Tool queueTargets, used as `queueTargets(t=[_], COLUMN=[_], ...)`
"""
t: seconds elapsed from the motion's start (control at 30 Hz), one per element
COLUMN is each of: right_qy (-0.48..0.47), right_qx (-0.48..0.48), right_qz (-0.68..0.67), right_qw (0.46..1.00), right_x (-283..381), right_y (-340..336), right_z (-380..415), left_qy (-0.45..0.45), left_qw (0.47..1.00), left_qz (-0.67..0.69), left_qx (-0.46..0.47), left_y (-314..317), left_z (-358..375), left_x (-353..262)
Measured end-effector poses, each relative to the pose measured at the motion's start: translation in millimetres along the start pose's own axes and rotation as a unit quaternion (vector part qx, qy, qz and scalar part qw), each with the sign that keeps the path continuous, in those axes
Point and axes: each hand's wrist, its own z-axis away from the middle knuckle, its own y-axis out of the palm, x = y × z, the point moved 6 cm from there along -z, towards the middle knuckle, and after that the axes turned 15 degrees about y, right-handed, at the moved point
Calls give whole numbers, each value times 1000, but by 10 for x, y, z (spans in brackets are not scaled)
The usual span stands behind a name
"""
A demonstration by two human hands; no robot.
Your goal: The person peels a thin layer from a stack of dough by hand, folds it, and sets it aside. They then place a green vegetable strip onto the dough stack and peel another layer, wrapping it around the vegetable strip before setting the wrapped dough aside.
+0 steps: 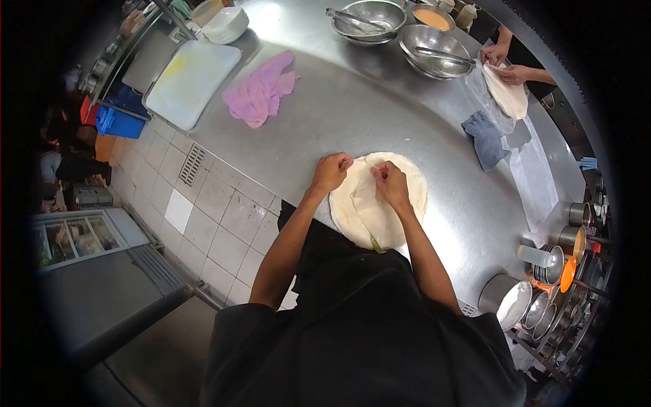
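Observation:
A round, flat sheet of pale dough (351,216) lies on the steel table close to my body, with a flap or seam running down its middle. At its upper left edge, my left hand (331,171) is closed, its fingers pinching the dough. My right hand (391,183) is over the upper middle, thumb and fingers pinched together on the dough; the fingertips are partly hidden. A small green piece (376,246) shows at the dough's near edge.
A pink cloth (261,91), a white tray (193,85) and metal bowls (434,51) with tongs stand farther back. At right, a co-worker's hands (512,68) hold another dough sheet (506,95), near a grey cloth (485,139). Pots (505,298) line the right side.

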Motion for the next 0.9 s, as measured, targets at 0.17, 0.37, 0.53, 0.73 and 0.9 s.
queueTargets(t=[0.17, 0.37, 0.53, 0.73, 0.9], right_qy=[-7, -25, 38, 41, 12], right_qx=[-9, 14, 4, -14, -5], right_qz=[46, 96, 31, 49, 145], right_qw=[999, 995, 999, 998, 989], right_x=[279, 289, -100, 87, 266], right_y=[-59, 10, -53, -121, -102], right_z=[89, -84, -71, 11, -64], left_qy=[64, 69, 30, 58, 58], left_qw=[998, 995, 998, 996, 994], left_qz=[13, -66, -40, -70, -73], left_qx=[-20, 9, -37, -10, 64], left_y=[97, 130, 150, 132, 188], left_z=[-104, -197, -155, -174, -229], left_x=[-64, -198, -126, -250, -158])
